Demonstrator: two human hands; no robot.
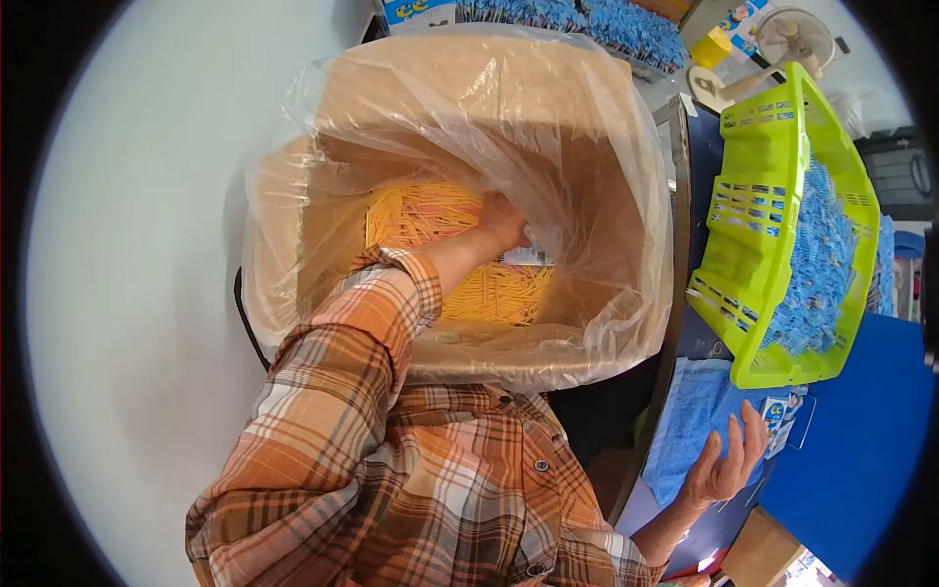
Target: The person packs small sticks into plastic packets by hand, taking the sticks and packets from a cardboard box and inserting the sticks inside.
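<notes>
My left hand (pixel 504 223) is down inside a cardboard box (pixel 469 73) lined with clear plastic, with the arm reaching across from the left. Its fingers are mostly hidden, so a hold on anything cannot be made out. Thin yellow sticks (pixel 499 296), some of them pinkish, lie in the bottom of the box on both sides of the hand. Just below the hand shows a small silvery-white printed piece (pixel 528 256). Out to the right, my right hand (pixel 726 472) is open with its fingers apart, over the table edge near a blue cloth (pixel 690 416).
A lime-green basket (pixel 748 201) holding many small blue pieces (pixel 817 264) stands tilted at the right. Small printed packets (pixel 776 419) lie beneath it, next to a blue panel (pixel 851 440). Farther back are more blue pieces (pixel 636 34) and a fan (pixel 792 39).
</notes>
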